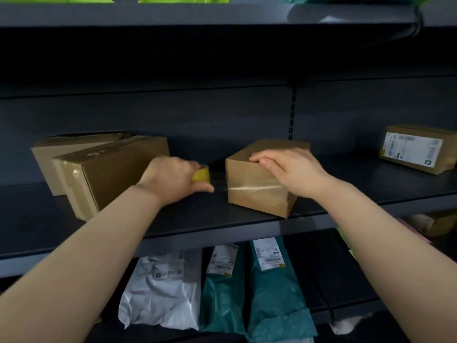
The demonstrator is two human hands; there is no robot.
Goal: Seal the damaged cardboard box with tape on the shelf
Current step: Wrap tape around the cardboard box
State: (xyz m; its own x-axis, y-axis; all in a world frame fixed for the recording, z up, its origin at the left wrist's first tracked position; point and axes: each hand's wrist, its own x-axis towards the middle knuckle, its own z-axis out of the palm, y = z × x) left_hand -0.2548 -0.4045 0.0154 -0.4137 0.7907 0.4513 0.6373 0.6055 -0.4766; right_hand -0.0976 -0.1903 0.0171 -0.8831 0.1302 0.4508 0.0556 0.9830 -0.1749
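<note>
On the far left of the dark metal shelf [173,219], two larger cardboard boxes [111,174] lean against each other, the front one crumpled along its top edge and glossy with tape at its near end. Just to their right, the left hand [173,179] is wrapped around a yellow roll of tape [201,175], fingers curled tight on it, its thumb low near the shelf surface. A clear strip of tape [218,180] stretches from the roll across a short gap to the small cardboard box [257,194], which sits near the front lip of the middle shelf, turned at an angle. Shiny tape already covers the box's near face, where a pale seam runs sideways. The right hand [289,169] lies palm down over the box's top right edge, fingers together and pressing on the cardboard. Further right, well apart, a labelled box [418,149] rests near the back of the shelf. On the shelf below lie a white mailer bag [160,293] and two teal mailer bags [269,293], each with a printed label.
</note>
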